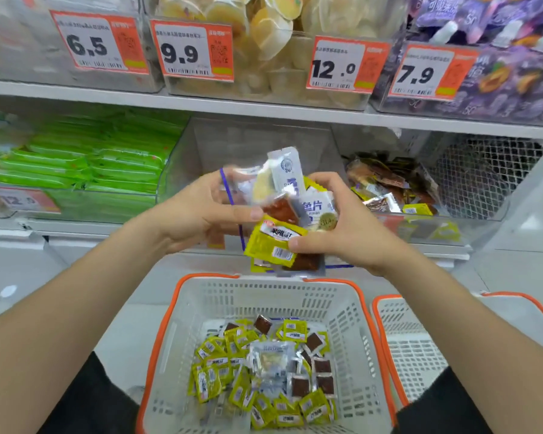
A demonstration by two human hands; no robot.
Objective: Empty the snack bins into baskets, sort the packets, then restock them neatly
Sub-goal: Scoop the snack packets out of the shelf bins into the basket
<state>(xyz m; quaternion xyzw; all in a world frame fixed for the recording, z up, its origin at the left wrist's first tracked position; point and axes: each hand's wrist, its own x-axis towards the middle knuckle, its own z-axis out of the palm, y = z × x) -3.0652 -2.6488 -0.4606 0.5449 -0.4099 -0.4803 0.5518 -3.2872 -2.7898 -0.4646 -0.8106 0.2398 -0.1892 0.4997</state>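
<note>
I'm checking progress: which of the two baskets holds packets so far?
The middle basket, strewn with yellow and brown packets; the right basket shows none.

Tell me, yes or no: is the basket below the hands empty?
No, the orange-rimmed basket holds a pile of yellow packets and brown packets across its bottom.

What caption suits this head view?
A person's left hand and right hand hold mixed snack packets above a white basket part-filled with yellow packets.
</note>
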